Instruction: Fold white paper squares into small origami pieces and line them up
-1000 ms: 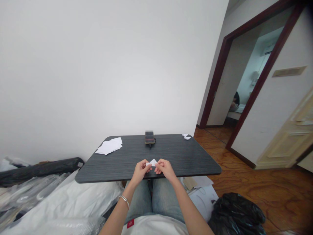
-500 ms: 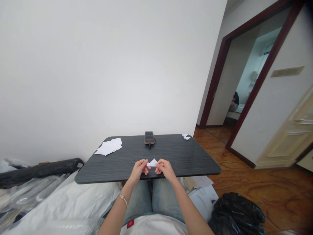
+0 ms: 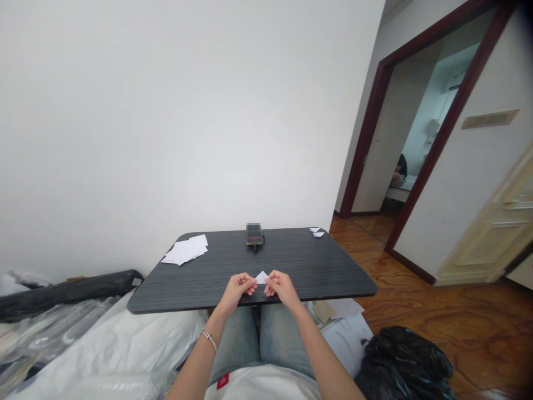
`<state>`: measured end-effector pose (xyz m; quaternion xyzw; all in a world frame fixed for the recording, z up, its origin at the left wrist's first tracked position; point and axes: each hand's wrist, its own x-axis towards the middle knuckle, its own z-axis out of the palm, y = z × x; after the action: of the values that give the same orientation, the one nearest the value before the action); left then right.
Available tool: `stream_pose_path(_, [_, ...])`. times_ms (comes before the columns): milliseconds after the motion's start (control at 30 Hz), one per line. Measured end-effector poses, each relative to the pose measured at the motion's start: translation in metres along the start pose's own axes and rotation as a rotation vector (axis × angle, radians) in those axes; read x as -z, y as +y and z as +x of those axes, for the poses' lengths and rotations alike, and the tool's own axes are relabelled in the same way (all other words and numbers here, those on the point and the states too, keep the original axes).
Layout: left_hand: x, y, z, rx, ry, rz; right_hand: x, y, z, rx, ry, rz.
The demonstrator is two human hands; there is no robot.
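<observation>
A small white folded paper (image 3: 261,277) with a pointed top is held over the near edge of the dark table (image 3: 225,261). My left hand (image 3: 240,286) pinches its left corner between thumb and fingers. On the opposite corner, my right hand (image 3: 278,285) is closed in a similar pinch. Both hands hide the ends of the paper, so only its middle and peak show.
Loose white paper sheets (image 3: 185,250) lie at the table's left. A phone (image 3: 254,234) with a cable stands at the back. Small folded papers (image 3: 318,234) sit at the far right corner. A black plastic bag (image 3: 406,364) rests on the floor. Beyond the doorway a person (image 3: 400,171) is partly visible.
My left hand has moved slightly right along the folded paper and its fingers have curled in more, covering the left corner. My right hand stays nearly in place.
</observation>
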<state>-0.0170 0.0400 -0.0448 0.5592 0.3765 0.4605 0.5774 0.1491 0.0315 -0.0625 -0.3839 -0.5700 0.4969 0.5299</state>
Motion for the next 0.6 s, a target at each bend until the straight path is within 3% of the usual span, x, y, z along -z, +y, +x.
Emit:
stream_pose_path(433, [-0.0019,-0.0033,0.0028,-0.004,0.05,0.094,0.0012,-0.0007,-0.0034,-0.013,-0.105,-0.025])
stream_pose_path(600, [-0.0037,-0.0035,0.0015,-0.037,0.049,0.113,-0.0002,-0.0035,-0.0045,0.0,-0.073,-0.034])
